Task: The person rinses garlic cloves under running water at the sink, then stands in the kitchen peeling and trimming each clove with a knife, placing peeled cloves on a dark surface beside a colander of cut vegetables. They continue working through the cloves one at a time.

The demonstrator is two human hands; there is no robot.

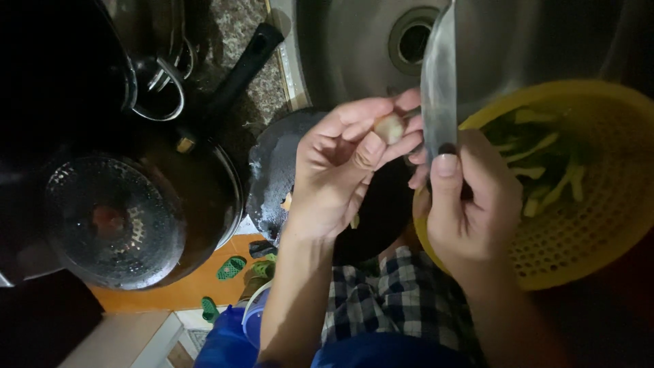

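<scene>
Dim kitchen counter beside steel sink (354, 48), seen from above. Left hand (340, 170) closed, pinching small pale clove-like piece (390, 127) between thumb and fingertips, over dark round board (276, 170). Right hand (470, 204) wrapped around knife (439, 82), thumb along blade, edge just beside piece. Yellow colander (599, 225) with green-yellow vegetable strips to right. Dark pan with glass lid (112, 221) to left. Judgement: peel with shallow cuts, blade angled away from left fingertips, piece turned bit by bit, grip firm.
</scene>
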